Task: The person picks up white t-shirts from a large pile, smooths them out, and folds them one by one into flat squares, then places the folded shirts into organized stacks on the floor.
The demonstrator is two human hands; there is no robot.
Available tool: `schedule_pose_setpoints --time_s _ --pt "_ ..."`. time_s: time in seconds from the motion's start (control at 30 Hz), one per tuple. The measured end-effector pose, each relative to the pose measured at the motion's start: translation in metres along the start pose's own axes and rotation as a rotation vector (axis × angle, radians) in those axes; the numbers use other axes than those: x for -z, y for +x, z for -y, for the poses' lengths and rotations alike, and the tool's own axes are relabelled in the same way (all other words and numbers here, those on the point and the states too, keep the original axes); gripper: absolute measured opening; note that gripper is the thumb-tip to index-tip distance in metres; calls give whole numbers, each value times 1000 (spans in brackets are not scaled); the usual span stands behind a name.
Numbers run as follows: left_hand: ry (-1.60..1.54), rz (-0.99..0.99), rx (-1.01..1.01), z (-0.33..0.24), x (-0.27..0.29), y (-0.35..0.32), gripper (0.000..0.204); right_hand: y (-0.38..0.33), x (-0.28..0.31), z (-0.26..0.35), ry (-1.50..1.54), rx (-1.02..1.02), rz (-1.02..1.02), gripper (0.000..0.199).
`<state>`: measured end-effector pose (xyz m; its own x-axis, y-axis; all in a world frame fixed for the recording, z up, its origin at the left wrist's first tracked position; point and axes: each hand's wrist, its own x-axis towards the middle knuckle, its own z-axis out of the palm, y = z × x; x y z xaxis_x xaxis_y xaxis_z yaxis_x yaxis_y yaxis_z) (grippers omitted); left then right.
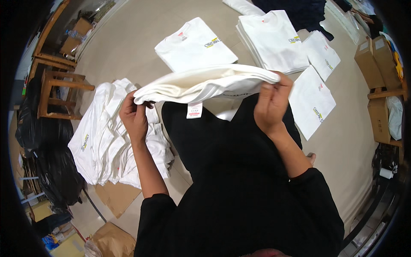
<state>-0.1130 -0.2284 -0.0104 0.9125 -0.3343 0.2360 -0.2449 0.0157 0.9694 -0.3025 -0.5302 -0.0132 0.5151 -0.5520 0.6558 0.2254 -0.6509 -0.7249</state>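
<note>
A white T-shirt (201, 83), folded into layers, is stretched between my two hands above my lap. My left hand (136, 115) pinches its left end, and my right hand (272, 103) grips the right end with the thumb on the near side. A small white care label (195, 110) dangles from the lower edge. Just beyond the held shirt lies a folded white T-shirt (195, 45) with a printed chest mark. To its right is a stack of folded white T-shirts (272, 40). Left of my left forearm spreads a loose heap of unfolded white shirts (107, 137).
More folded white shirts (312, 103) lie at right on the tiled floor (355, 111), with dark cloth (295, 13) behind. A wooden stool (64, 94) and black plastic bags (55, 167) stand at left. Cardboard boxes (372, 64) line the right side. Flat cardboard (117, 199) sits under the heap.
</note>
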Motion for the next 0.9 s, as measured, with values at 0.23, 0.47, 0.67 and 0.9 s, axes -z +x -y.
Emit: schedule_pose_setpoints --time_s 0.23,0.47,0.67,0.9 --pt "-343 86 -633 -80 -97 -24 39 8 83 28 -21 138 -514 30" --pt "-73 117 -46 -58 -178 -15 28 54 131 14 -355 -446 -111 34" --pt "209 146 391 134 -261 11 31 6 114 -174 -597 -546 89 30" --pt "315 198 319 188 -237 -51 37 -65 134 -178 -474 -775 69 38"
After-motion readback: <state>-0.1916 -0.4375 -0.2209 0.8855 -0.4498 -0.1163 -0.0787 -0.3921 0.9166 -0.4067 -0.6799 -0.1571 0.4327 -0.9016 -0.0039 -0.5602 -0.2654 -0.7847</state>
